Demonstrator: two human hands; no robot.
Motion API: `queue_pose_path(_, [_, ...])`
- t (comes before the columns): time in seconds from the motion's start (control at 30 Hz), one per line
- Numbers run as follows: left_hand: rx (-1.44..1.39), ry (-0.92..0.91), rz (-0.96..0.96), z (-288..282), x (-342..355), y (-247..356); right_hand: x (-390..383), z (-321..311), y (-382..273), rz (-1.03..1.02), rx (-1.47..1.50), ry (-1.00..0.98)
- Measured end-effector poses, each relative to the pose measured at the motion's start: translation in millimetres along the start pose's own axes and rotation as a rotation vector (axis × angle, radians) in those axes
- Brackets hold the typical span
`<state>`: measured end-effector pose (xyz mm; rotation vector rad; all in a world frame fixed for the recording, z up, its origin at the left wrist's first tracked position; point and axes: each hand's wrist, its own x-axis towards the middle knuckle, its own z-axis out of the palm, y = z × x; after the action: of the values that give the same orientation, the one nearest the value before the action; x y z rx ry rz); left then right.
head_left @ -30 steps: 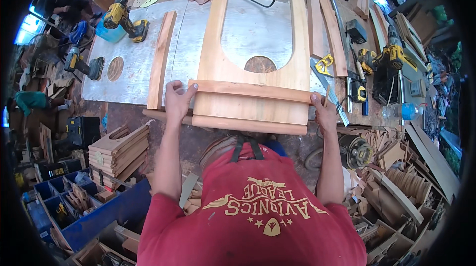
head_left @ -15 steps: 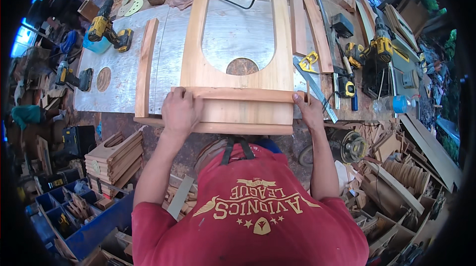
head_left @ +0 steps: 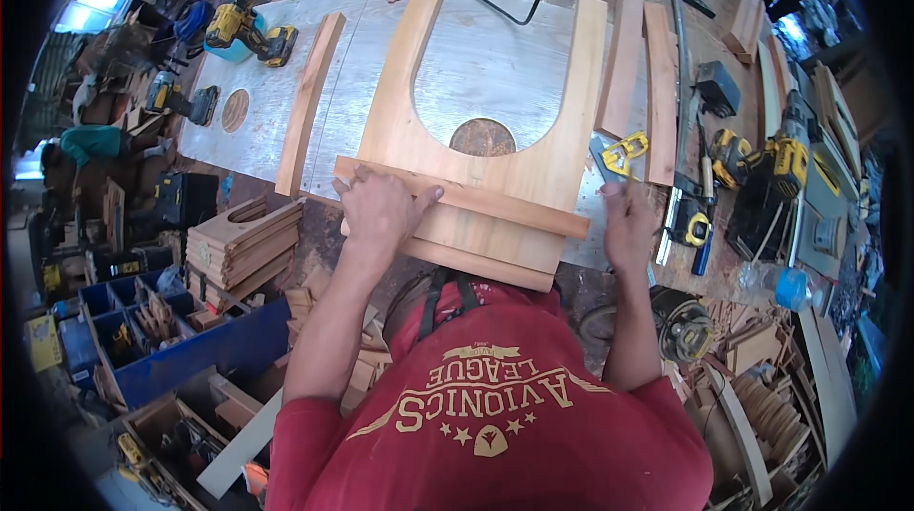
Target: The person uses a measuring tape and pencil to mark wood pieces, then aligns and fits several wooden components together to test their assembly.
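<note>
A pale U-shaped wooden panel (head_left: 390,121) lies on the table, its two arms pointing away from me. Across its near part a narrow wooden strip (head_left: 505,209) sits at a slant. My left hand (head_left: 376,213) grips this strip near its left end, thumb stretched along it. Off the strip's right end, my right hand (head_left: 630,227) hovers over the blade of a yellow-handled square (head_left: 625,153). Its fingers are drawn together; something thin and dark shows at their tips, too small to name. Another wooden edge piece (head_left: 476,264) runs along the panel's near side.
Left on the table are a loose wooden strip (head_left: 310,102) and a yellow cordless drill (head_left: 238,26). To the right lie wooden pieces (head_left: 659,92), a tape measure (head_left: 698,228) and another drill (head_left: 790,149). Stacked cut panels (head_left: 243,245) and a blue bin (head_left: 190,354) stand lower left.
My right hand has left the strip's right end and moved right to the square. My left hand stays on the strip. The whole view has tilted, so the panel appears turned clockwise.
</note>
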<state>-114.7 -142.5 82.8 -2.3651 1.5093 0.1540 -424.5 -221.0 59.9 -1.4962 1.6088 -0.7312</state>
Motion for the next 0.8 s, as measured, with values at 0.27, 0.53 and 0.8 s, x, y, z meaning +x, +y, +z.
queue_pose_path(0.27, [-0.010, -0.211, -0.076, -4.9, 3.6, 7.2, 101.5, 124.6, -92.5, -0.413, 0.299, -0.834])
queue_pose_path(0.53, [0.008, -0.230, -0.090, -15.3, 8.0, 8.9, 97.3, 280.2, -89.4, -0.610, 0.273, -1.129])
queue_pose_path(0.8, [-0.038, -0.115, -0.081, -4.3, 0.9, 10.0, 102.7, 264.2, -98.0, -0.749, 0.046, -1.231])
